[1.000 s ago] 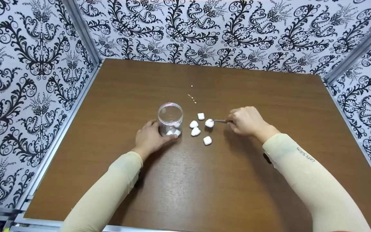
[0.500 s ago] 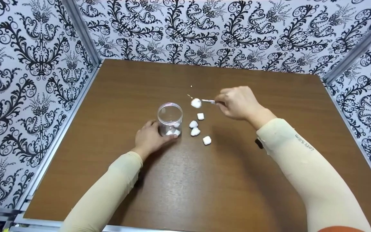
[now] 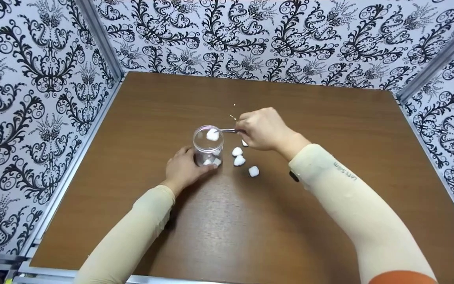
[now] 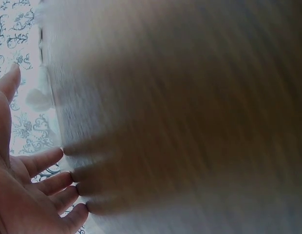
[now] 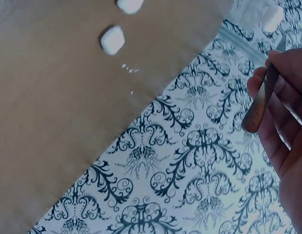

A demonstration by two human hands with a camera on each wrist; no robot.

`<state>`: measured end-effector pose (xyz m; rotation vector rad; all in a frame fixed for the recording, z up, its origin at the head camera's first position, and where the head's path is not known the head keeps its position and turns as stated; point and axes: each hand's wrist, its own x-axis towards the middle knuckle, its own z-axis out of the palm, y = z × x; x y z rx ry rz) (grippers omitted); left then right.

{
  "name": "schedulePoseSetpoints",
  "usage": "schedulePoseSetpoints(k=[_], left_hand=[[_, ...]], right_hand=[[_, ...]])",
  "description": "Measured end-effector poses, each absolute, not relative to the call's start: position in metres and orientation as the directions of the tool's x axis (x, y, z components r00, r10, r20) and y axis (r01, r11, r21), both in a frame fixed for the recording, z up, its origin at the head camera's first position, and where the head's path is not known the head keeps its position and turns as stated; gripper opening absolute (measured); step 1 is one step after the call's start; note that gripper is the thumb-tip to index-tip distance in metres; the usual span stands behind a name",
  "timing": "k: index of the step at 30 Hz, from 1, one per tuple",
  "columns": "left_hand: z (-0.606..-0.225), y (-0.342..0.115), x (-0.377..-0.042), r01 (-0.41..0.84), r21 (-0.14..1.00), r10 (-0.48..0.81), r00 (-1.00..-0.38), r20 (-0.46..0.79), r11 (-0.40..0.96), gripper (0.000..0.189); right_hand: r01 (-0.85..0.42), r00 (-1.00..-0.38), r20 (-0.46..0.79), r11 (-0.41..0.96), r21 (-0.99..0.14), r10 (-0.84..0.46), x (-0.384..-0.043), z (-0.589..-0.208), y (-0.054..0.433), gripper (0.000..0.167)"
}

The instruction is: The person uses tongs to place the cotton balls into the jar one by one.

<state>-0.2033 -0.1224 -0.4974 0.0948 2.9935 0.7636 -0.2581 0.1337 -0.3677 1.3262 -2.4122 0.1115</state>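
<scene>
My left hand point(image 3: 183, 169) holds the lower side of a clear jar point(image 3: 207, 149), thumb in front and fingers behind. Several soft white rounded lumps lie inside the jar, low down. In the left wrist view the fingertips point(image 4: 73, 176) rest at the tabletop. My right hand point(image 3: 264, 129) pinches metal tweezers point(image 3: 227, 130), whose tips grip another white lump point(image 3: 212, 135) at the jar's mouth. The right wrist view shows the tweezers point(image 5: 262, 100) between thumb and fingers, with the white lump point(image 5: 273, 18) at their far end.
Right of the jar, more white lumps point(image 3: 239, 160) lie on the brown table point(image 3: 211, 236), one partly hidden by my right hand. Small white crumbs point(image 3: 233, 117) are scattered behind the jar. Patterned walls point(image 3: 250, 39) stand at the back and sides, with metal posts point(image 3: 101, 37) at the corners.
The right hand has lifted the white lump in the tweezers off the right side, carried it leftward, and brought it over the jar. The left hand and jar stay put.
</scene>
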Motion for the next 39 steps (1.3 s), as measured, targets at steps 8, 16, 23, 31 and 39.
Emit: schedulePoseSetpoints(k=[8,16,23,31,39], left_hand=[[-0.497,-0.122,-0.203,0.05,0.482,0.066,-0.998,-0.017,0.875,0.093],[-0.498,-0.122,-0.204,0.052,0.471,0.065,-0.998,-0.01,0.88,0.094],[-0.498,-0.122,-0.204,0.055,0.469,0.072,-0.997,-0.018,0.882,0.095],[-0.498,-0.122,-0.203,0.049,0.474,0.072,-0.997,-0.032,0.879,0.096],[-0.499,-0.122,-0.203,0.05,0.478,0.068,-0.997,-0.021,0.877,0.095]], right_hand=[[-0.84,-0.457,0.349,0.526,0.133,-0.818,-0.258,-0.376,0.133,0.007],[-0.84,-0.462,0.347,0.528,0.124,-0.816,-0.258,-0.378,0.135,0.006],[-0.837,-0.466,0.356,0.534,0.12,-0.81,-0.257,-0.375,0.141,0.006],[-0.819,-0.492,0.368,0.563,0.113,-0.789,-0.255,-0.376,0.176,0.01],[-0.801,-0.534,0.339,0.592,0.091,-0.774,-0.244,-0.405,0.229,0.009]])
